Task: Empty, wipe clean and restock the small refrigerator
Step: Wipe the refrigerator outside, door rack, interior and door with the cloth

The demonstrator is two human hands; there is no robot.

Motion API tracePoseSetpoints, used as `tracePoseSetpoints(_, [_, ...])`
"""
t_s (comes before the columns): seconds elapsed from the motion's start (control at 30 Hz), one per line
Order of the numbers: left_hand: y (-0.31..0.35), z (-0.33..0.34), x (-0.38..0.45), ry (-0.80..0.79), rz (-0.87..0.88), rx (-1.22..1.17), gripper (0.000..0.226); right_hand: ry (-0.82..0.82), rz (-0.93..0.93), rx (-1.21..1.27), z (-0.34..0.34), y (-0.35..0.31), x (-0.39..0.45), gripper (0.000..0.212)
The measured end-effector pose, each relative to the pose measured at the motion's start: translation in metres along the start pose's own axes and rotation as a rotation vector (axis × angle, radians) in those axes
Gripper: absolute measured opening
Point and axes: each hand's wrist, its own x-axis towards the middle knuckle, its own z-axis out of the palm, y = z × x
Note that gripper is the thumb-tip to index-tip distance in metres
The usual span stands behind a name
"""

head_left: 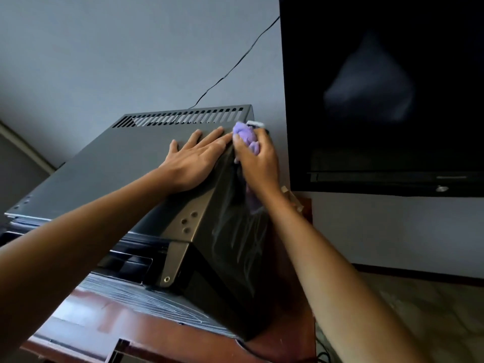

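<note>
Refrigerator [110, 163] was steadied by flat, relaxed left hand [195, 159] while purple cloth [246, 136], bunched in right hand [258, 163], was rubbed on its side.

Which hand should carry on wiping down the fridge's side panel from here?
The right hand. It already holds the purple cloth against the upper side of the refrigerator, near the back corner. The left hand lies flat on the top, likely steadying it, and holds nothing.
</note>
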Motion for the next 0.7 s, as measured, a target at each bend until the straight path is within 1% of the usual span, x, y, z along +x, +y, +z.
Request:
tracePoseSetpoints(0.1, [-0.002,-0.002,-0.001,0.010,0.011,-0.058,0.065,-0.017,-0.072,0.051,-0.005,-0.009,-0.074,0.033])
tracePoseSetpoints(0.2, [-0.003,-0.002,-0.001,-0.021,0.021,-0.010,0.066,-0.030,-0.094,0.225,-0.007,-0.017,-0.157,0.023])
tracePoseSetpoints(0.27, [-0.001,-0.002,-0.003,-0.022,0.020,-0.025,0.066,-0.113,-0.061,0.304,-0.011,-0.023,-0.201,0.031])
tracePoseSetpoints(0.33, [0.000,-0.002,-0.004,-0.013,0.023,-0.061,0.067,-0.166,-0.064,0.294,-0.017,-0.028,-0.221,0.041])
tracePoseSetpoints(0.4, [0.000,0.000,-0.005,-0.011,0.028,-0.067,0.069,-0.154,-0.095,0.249,-0.021,-0.035,-0.216,0.042])
tracePoseSetpoints(0.53, [-0.003,0.001,-0.002,-0.022,0.029,-0.040,0.067,0.026,-0.247,0.060,-0.011,-0.036,-0.159,0.042])
tracePoseSetpoints(0.63, [-0.003,0.000,0.001,-0.016,0.016,-0.049,0.063,0.122,-0.199,-0.078,0.004,-0.028,-0.081,0.049])
tracePoseSetpoints(0.7, [-0.002,0.000,0.001,0.023,-0.012,-0.128,0.058,0.160,-0.099,-0.109,0.014,-0.018,-0.024,0.046])
